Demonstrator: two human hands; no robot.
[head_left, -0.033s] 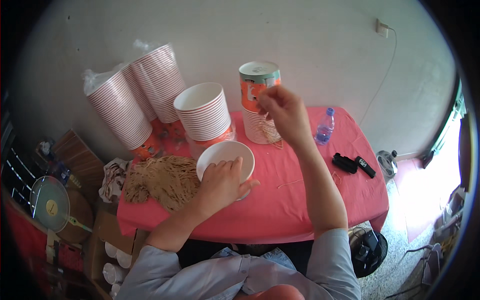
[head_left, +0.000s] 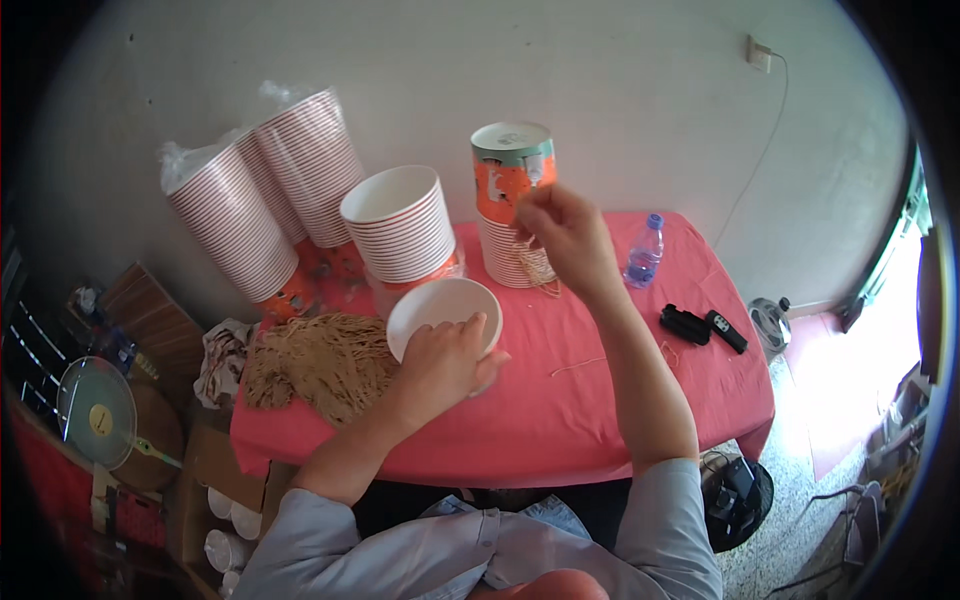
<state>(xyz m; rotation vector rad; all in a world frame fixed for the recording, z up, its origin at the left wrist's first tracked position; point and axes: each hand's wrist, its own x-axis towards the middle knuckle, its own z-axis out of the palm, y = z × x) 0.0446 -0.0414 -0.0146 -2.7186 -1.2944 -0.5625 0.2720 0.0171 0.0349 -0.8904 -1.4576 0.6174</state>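
Observation:
My left hand (head_left: 447, 358) grips a white paper bucket (head_left: 420, 305) near the middle of the table. Its fingers reach over the near rim into the bucket, and the thumb lies along the outside, slightly blurred. Raised to the right, my right hand (head_left: 568, 235) has thumb and fingertips pinched together; whatever is between them is too small to make out. Behind that hand, tan string (head_left: 537, 265) hangs against a stack of upturned paper buckets (head_left: 495, 250), topped by an orange and green one (head_left: 500, 180). A heap of crinkled brown paper strips (head_left: 325, 360) lies left of my left hand.
Nested buckets (head_left: 405, 240) stand behind the one I hold; tall plastic-wrapped stacks (head_left: 230, 225) lean at the back left. At the right are a water bottle (head_left: 645, 255), a black case (head_left: 685, 324) and a black handheld device (head_left: 727, 332). A loose thread (head_left: 578, 367) lies on the pink tablecloth (head_left: 560, 430).
My left thumb has drawn in toward the bucket's side. My right hand stays raised and pinched, almost in place. The whole view has shifted slightly.

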